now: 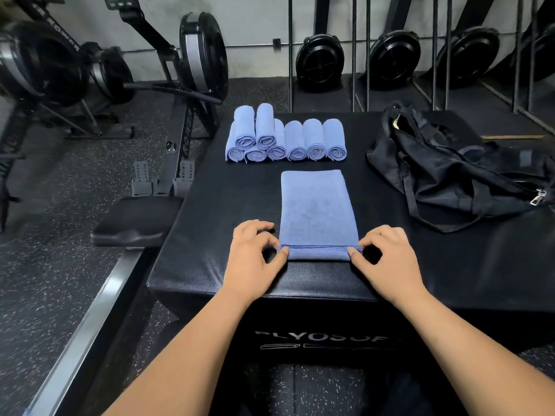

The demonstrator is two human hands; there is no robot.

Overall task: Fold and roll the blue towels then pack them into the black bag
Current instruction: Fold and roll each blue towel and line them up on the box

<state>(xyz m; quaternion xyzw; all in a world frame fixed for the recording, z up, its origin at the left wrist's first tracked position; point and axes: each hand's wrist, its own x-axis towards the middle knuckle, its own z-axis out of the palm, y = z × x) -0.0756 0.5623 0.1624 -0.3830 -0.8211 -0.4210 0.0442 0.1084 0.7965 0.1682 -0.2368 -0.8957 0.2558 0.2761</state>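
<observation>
Left hand [252, 253] and right hand [387, 256] pinch the near end of a folded blue towel [318, 211] on the black padded box [210, 235].

Each hand grips one corner of the turned-over end, close to the box's front edge. The rest of the towel lies flat toward the middle. By the far edge the rolled blue towels [285, 136] sit in a row, two stacked on top at its left end. The black bag [450, 172] lies slumped at the far right corner, apart from the towels.
</observation>
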